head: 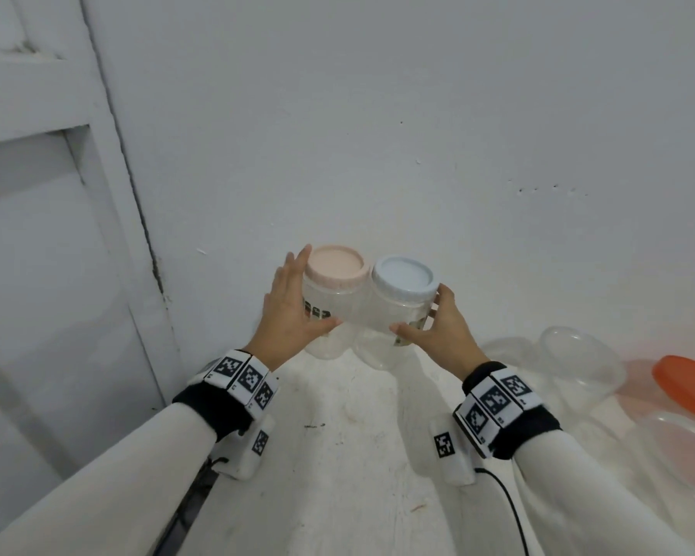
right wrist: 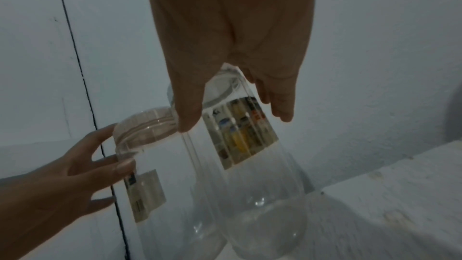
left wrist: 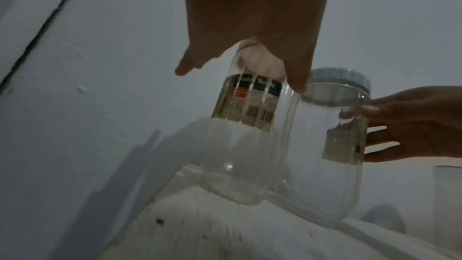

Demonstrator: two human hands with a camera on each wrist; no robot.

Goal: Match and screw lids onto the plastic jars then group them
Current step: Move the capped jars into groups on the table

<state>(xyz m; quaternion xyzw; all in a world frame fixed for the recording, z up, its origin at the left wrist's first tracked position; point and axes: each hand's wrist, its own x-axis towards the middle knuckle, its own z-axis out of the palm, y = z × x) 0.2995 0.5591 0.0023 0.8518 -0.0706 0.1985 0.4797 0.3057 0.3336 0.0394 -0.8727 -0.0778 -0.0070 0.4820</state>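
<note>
Two clear plastic jars stand side by side, touching, on the white table near the wall. The left jar (head: 338, 311) wears a pink lid (head: 335, 266); the right jar (head: 390, 315) wears a pale blue lid (head: 404, 276). My left hand (head: 297, 298) presses flat on the pink-lidded jar's left side, thumb across its front. My right hand (head: 438, 327) presses on the blue-lidded jar's right side with spread fingers (left wrist: 370, 109). In the right wrist view the left hand's fingers (right wrist: 105, 133) touch the jar below its lid. Both jars carry paper labels (left wrist: 247, 100).
Several clear containers (head: 578, 355) and an orange lid (head: 687, 387) crowd the table's right side. A white wall stands just behind the jars, and a door frame (head: 137, 234) runs down the left. The white tabletop (head: 358, 455) lies between my forearms. A black cable (head: 510, 507) trails from my right wrist.
</note>
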